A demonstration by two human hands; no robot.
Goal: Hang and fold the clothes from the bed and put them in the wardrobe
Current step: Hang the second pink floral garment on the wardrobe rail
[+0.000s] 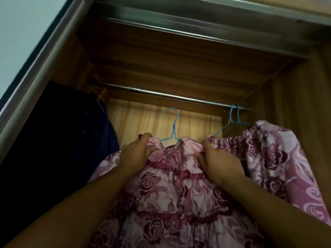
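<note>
Gripping a pink rose-patterned fabric dress (166,190) by its shoulders in curled left hand (135,155) and right hand (217,162), its thin blue wire hanger (173,130) poised below the steel wardrobe rail (161,94), apparently for hooking on.

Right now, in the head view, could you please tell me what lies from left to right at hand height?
Dark blue garment → left hand → blue hanger in the floral dress both hands grip → right hand → hanging pink garment.

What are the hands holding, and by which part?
The pink floral dress, by its shoulders: left hand grips the left shoulder, right hand the right, either side of the blue hanger.
</note>
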